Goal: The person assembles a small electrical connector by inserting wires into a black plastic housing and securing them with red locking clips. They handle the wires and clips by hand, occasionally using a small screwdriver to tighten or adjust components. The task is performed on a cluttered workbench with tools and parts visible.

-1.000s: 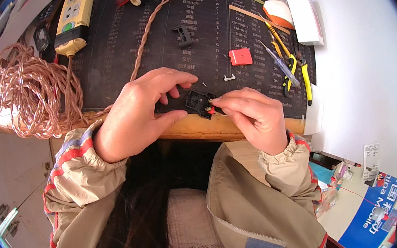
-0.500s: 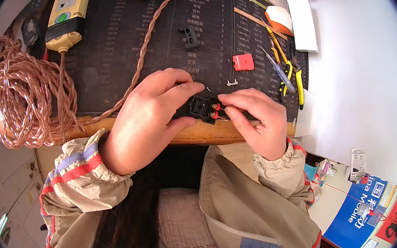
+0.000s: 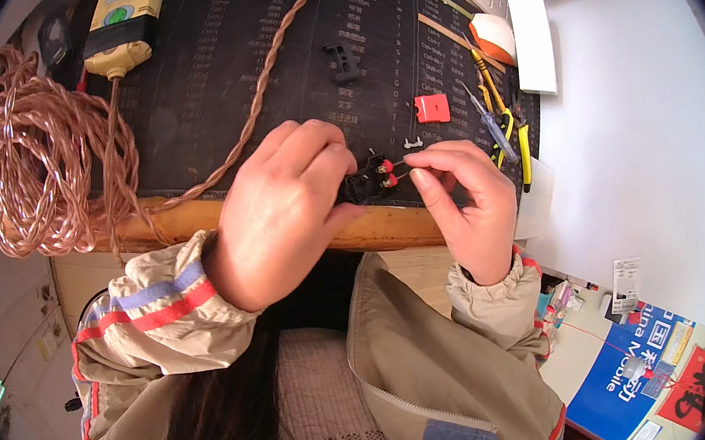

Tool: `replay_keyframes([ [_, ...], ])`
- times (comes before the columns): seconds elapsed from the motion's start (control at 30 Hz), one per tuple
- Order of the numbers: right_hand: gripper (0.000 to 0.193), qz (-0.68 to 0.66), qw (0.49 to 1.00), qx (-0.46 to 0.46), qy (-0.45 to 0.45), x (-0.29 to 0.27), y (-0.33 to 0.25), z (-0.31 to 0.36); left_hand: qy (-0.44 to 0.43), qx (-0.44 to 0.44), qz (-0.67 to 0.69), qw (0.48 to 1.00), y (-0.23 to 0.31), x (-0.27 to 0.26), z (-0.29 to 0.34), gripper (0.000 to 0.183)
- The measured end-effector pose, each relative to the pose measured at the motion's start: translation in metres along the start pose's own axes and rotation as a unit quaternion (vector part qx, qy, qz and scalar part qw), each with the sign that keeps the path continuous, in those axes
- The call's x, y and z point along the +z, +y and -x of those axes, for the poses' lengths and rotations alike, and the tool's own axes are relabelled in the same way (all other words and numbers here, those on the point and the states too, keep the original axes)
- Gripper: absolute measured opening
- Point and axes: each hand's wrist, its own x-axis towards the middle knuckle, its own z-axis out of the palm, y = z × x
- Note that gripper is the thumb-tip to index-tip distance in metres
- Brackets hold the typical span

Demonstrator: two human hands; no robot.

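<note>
My left hand [image 3: 290,195] is closed on a small black plastic housing [image 3: 360,188], hiding its left part. Two red pieces [image 3: 388,173] with brassy metal sit at the housing's right end. Thumb and fingers of my right hand [image 3: 469,203] pinch the end of a thin metal piece [image 3: 404,170] beside the red pieces; its exact kind is too small to tell. Just beyond them lies a small white clip [image 3: 413,143]. A red plastic cover [image 3: 432,108] and a black plastic shell [image 3: 342,62] rest farther back on the dark mat [image 3: 195,72].
On the left are a coil of twisted brown wire [image 3: 38,158] and a yellow power strip [image 3: 134,4]. Pliers with yellow handles [image 3: 524,157] and a screwdriver [image 3: 495,130] lie at the right. A wooden table edge [image 3: 386,229] runs nearest me.
The black housing has tilted and been lifted slightly, and my left hand has shifted right to grip it. My right hand has drawn a little to the right.
</note>
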Motion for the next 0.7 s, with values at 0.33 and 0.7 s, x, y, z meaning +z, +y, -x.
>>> replay_keyframes([
  [0.33,0.017,0.026,0.999,0.011,0.045,0.008,-0.001,0.014,0.004,0.006,-0.065,0.998,0.005,0.006,0.002,0.047],
  [0.7,0.016,-0.079,0.993,0.081,-0.036,0.001,0.022,-0.013,0.016,0.009,-0.093,0.996,0.006,0.008,0.005,0.048],
])
